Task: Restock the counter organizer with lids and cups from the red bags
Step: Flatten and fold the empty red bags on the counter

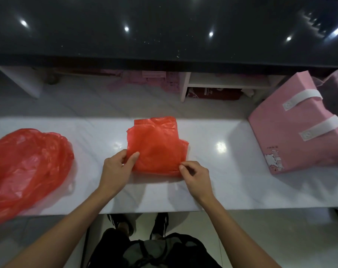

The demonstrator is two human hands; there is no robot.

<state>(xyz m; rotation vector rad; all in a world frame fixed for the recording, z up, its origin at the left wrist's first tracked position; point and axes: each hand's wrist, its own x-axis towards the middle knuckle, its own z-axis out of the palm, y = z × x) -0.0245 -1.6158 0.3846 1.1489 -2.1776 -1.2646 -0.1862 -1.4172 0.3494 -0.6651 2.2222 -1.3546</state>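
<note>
My left grip [117, 167] pinches the folded red bag [156, 149] at its seven o'clock corner. My right grip [195, 176] pinches its five o'clock corner. A crumpled red bag [26, 167] lies on the worktop [222, 171] at nine o'clock.

Folded red bag [157, 149] lies flat mid-counter; crumpled red bag [26, 167] (open) sits left.

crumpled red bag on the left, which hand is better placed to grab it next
Left. The left hand is on the near side of the crumpled red bag; the right hand pinches the folded red bag farther away and would have to cross over.
</note>
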